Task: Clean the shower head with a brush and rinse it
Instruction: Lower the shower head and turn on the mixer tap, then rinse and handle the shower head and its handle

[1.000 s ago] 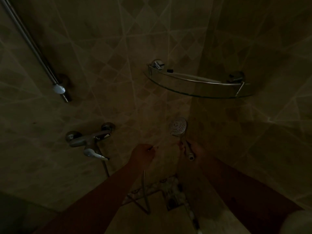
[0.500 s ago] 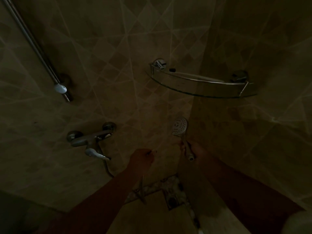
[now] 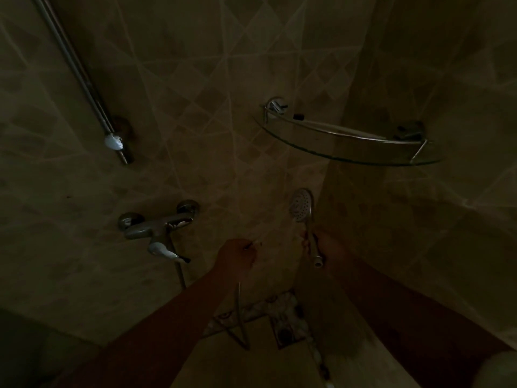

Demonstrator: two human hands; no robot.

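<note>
dim shower corner seen from above and in front: two tiled walls (image 3: 195, 88) with a diamond pattern meet at a vertical seam right of the frame's centre, and the floor (image 3: 251, 365) fills the lower middle. a square floor drain (image 3: 284, 333) sits in a pebbled strip at the foot of the seam. a curved glass corner shelf (image 3: 349, 141) with a chrome rail spans the seam in the upper right; one small dark item (image 3: 298, 116) lies near its left bracket, too small to identify. a chrome riser rail (image 3: 81, 74) runs diagonally down the upper left to a wall bracket with a pale patch (image 3: 114, 142). the mixer tap (image 3: 159, 224) is mounted at centre left, its lever (image 3: 165, 251) pointing down and right, with a hose (image 3: 180, 275) hanging below it. the shower head (image 3: 300, 205) stands upright just right of the frame's centre, spray face toward the left, directly under the shelf and beside the seam; the right hand (image 3: 326, 245) is wrapped round its handle, whose lower end shows below the fingers. the left hand (image 3: 236, 254) is a closed fist near it, apart from the head, pinching a thin pale item (image 3: 256, 242) that the dark frame does not let one name. open wall lies between the tap and the hands; both forearms enter from the lower edge.
</note>
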